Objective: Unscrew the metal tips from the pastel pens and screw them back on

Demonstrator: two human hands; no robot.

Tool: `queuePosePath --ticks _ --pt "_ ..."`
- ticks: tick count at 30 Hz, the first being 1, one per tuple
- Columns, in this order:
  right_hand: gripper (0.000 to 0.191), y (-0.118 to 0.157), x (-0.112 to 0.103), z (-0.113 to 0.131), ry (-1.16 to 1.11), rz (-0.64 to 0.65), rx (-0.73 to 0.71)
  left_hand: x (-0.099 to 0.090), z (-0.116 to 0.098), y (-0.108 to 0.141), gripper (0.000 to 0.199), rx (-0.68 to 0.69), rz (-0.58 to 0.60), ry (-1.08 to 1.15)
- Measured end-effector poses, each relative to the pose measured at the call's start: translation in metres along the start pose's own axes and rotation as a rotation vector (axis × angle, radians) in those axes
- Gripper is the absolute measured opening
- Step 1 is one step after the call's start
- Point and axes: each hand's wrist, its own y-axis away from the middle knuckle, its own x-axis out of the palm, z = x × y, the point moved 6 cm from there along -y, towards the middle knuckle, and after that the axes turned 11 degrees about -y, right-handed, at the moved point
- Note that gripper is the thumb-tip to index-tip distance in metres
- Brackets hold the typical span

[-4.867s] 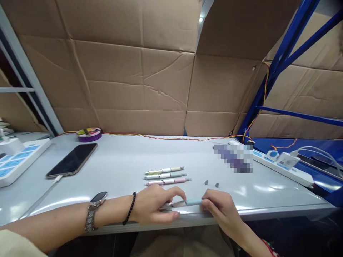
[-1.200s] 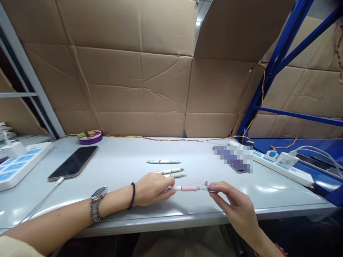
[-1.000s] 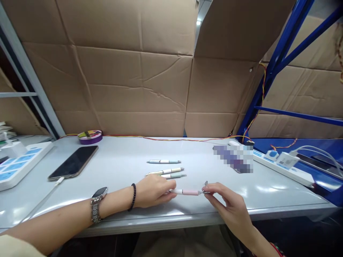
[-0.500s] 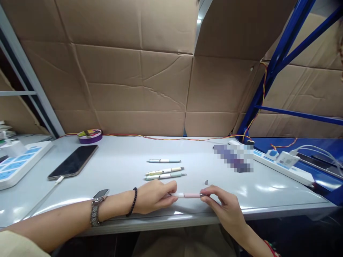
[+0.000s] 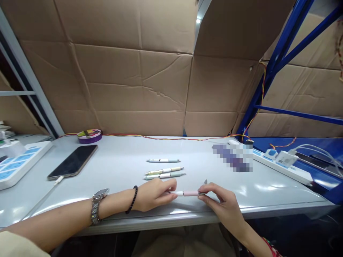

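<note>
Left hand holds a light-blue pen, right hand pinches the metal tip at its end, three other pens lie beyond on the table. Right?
Wrong colour: the head view shows the left hand holding a pink-and-white pen, not light blue. Rest holds: right hand pinches the metal tip at its end, three other pens lie beyond on the table.

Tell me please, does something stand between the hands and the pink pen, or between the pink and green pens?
Nothing visible separates the hands from the pink pen: the left hand holds one end, the right hand pinches the metal tip. Towards the green pen, the left hand stands partly between.
</note>
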Motion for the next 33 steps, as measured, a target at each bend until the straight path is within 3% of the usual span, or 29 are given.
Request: queuePosePath --ticks 3,9,12,15,20,24,30,33 --pt "0.013 0.0 0.001 0.001 0.085 -0.009 0.016 -0.001 -0.001 0.0 0.019 0.006 0.007 -0.001" --pt "0.043 0.004 0.013 0.006 0.347 0.091 -0.12 0.0 -0.003 0.0 0.02 0.044 0.03 -0.026" --pt "0.033 0.005 0.014 0.006 0.28 0.116 -0.152 -0.001 -0.001 0.0 0.021 0.03 0.016 -0.008" --pt "0.038 0.005 0.01 0.005 0.189 0.077 -0.167 -0.002 0.001 -0.001 0.022 0.025 0.001 0.039" --pt "0.008 0.002 0.006 0.004 0.158 0.045 -0.155 -0.002 0.001 -0.001 0.025 0.036 0.003 0.064" --pt "0.034 0.002 0.008 0.005 0.205 0.099 -0.11 -0.002 0.0 -0.001 0.027 0.041 0.008 0.062" --pt "0.016 0.002 0.005 0.004 0.142 0.044 -0.119 -0.004 -0.001 -0.001 0.026 0.044 -0.003 0.084" --pt "0.029 0.003 0.006 -0.002 0.127 0.089 -0.037 -0.004 -0.002 -0.001 0.025 0.052 0.013 0.064"
